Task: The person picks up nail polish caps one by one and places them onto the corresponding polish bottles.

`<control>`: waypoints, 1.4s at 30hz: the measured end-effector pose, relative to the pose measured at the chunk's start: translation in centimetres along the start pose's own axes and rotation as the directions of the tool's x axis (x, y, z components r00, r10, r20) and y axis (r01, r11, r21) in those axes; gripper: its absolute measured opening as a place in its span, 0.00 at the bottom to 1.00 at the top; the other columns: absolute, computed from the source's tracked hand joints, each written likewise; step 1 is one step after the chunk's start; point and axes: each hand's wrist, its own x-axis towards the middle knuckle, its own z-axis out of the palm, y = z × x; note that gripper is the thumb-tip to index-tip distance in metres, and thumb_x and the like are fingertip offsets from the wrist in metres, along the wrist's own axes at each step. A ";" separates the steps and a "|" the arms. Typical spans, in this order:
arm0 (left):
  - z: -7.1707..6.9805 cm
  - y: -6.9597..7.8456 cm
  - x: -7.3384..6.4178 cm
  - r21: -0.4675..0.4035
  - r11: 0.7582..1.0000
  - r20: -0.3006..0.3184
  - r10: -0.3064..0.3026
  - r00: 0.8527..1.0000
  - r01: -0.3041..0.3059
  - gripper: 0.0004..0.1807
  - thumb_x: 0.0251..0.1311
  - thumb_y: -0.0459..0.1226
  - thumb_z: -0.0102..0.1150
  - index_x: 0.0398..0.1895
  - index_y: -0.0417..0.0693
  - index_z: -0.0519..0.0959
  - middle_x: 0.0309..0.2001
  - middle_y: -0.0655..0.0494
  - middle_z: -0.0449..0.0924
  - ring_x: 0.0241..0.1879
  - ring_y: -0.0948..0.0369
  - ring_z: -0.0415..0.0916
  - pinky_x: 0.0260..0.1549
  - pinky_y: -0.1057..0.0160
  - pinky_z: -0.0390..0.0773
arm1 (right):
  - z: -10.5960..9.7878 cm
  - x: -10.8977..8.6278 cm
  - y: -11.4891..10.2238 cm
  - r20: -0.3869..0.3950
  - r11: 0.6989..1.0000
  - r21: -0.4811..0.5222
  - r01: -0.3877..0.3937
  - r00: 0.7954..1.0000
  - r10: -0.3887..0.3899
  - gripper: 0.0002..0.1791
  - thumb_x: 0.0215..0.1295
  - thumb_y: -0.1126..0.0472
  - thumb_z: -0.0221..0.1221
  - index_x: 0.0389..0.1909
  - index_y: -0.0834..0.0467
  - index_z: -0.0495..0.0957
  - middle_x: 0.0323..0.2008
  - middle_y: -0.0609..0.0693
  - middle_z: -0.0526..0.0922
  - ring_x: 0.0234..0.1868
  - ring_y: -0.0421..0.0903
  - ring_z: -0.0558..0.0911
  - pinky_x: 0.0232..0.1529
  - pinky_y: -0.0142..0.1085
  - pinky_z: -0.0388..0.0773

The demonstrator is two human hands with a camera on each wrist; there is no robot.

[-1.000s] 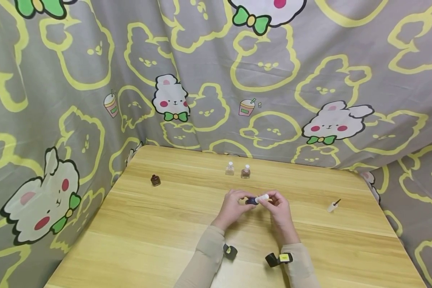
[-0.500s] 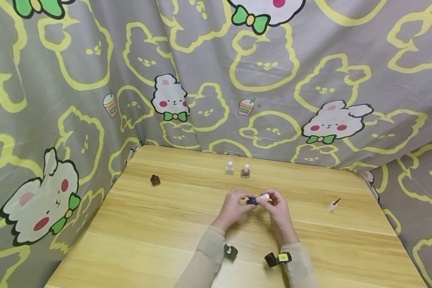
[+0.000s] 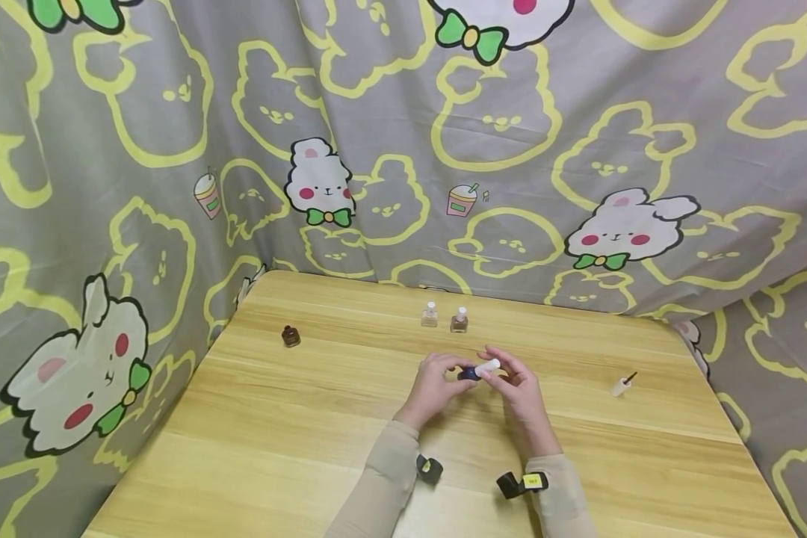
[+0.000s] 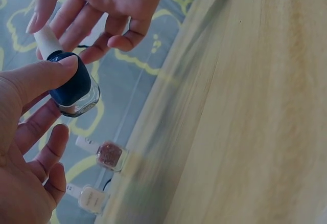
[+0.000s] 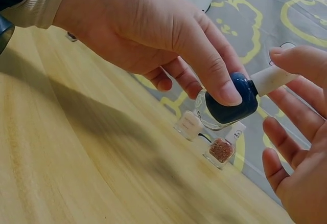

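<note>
A nail polish bottle of dark blue [image 5: 239, 106] with a white cap [image 4: 48, 41] is held in the air, tilted, over the middle of the table. My left hand [image 3: 436, 382] pinches its glass body between thumb and fingers; the thumb lies across the blue side in both wrist views. My right hand [image 3: 521, 385] is around the cap with its fingers spread and loosened, the thumb [image 5: 292, 60] right at the cap and the index finger lifted away. The cap sits on the bottle's neck.
Behind the hands stand a clear pale polish bottle [image 3: 430, 317] and a brownish glitter one [image 3: 459, 321], both capped. A dark brown bottle [image 3: 291, 337] without a cap is at left. A white cap with its brush [image 3: 623, 385] stands at right. A patterned curtain [image 3: 403, 202] borders the table.
My right fingers pinched the white cap before; now they have spread and the index finger has lifted off it. My left hand keeps its hold on the blue bottle.
</note>
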 end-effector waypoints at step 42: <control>0.0 0.5 -0.2 0.037 0.999 0.024 0.011 1.000 -0.012 0.16 0.50 0.44 0.72 0.45 0.58 0.85 0.46 0.63 0.87 0.44 0.62 0.75 0.47 0.66 0.67 | 0.3 -0.1 -0.4 -0.101 0.984 -0.171 -0.047 0.994 0.029 0.24 0.56 0.70 0.67 0.54 0.68 0.75 0.39 0.37 0.85 0.42 0.33 0.78 0.31 0.25 0.69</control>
